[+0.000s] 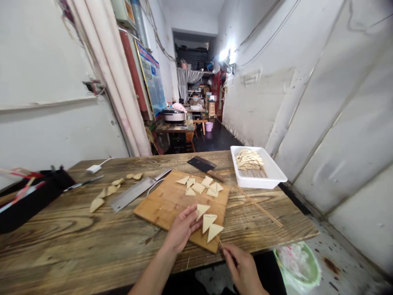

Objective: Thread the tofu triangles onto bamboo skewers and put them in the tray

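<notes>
Wide rm near L, thin lane R of ctg brd [162, 205]; far side crowded
Bare wood on table [92, 250] opens along near L edge; brd's L half also free. Strip btwn brd & loose skewers [260, 207] narrow. In the way: cleaver [133, 192] close L of brd, pale ovals [111, 189] past it, dark blade [201, 164] beyond brd, raised walls of white tray [259, 183] far R, loose triangles [198, 187] on brd's far R. L hand [181, 229] & nearest triangles [209, 222] block brd's near R, R hand [242, 264] w/ held skewer [220, 241] just off its corner
</notes>
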A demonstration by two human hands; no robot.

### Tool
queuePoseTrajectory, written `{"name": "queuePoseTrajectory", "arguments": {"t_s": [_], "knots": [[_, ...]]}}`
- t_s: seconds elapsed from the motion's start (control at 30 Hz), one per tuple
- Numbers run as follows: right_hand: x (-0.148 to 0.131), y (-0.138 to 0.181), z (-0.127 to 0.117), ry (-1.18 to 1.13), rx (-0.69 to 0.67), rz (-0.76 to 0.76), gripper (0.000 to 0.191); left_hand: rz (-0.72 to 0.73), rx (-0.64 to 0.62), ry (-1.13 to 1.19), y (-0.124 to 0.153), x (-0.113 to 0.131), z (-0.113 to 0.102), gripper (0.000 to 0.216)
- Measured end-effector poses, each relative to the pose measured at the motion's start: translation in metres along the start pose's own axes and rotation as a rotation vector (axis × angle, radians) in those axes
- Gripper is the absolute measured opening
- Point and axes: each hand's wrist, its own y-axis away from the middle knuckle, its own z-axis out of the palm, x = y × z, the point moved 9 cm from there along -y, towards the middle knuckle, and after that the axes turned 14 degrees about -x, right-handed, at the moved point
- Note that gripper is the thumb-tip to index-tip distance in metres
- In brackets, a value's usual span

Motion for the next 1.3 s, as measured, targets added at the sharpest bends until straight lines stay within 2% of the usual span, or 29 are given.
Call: {"name": "queuePoseTrajectory", "arguments": {"t_s": [0.2,0.3,0.37,0.47,0.63,0.77,0.87,1.07,1.2,1.3], "knots": [[-0.013,-0.011,-0.002,0.100,-0.091,-0.035,0.028,0.011,0.072,-0.136,0.002,0.003,-0.007,0.053],[-0.013,-0.017,-0.024,0.170,-0.067,-0.054,0.029,0.026,0.094,-0.209,0.005,0.008,-0.016,0.059],[-0.005,-0.027,-0.053,0.281,-0.003,-0.014,0.030,0.077,0.110,-0.272,0.010,0.015,-0.024,0.064],[0.023,-0.054,-0.114,0.550,0.109,0.176,0.033,0.140,0.129,-0.319,0.015,0.019,-0.037,0.072],[0.079,-0.120,-0.213,0.691,0.236,0.441,0.029,0.126,0.149,-0.227,0.015,0.011,-0.053,0.079],[0.127,-0.164,-0.256,0.733,0.208,0.666,0.024,0.075,0.169,-0.188,0.014,0.006,-0.058,0.081],[0.157,-0.183,-0.267,0.730,0.155,0.787,0.024,0.081,0.162,-0.211,0.013,0.007,-0.058,0.077],[0.195,-0.196,-0.264,0.725,0.066,0.907,0.027,0.070,0.157,-0.216,0.012,0.005,-0.061,0.071],[0.194,-0.196,-0.270,0.761,0.060,0.893,0.026,0.063,0.157,-0.240,0.011,0.005,-0.062,0.070],[0.171,-0.184,-0.270,0.845,0.105,0.805,0.027,0.044,0.172,-0.252,0.012,0.004,-0.062,0.071]]}}
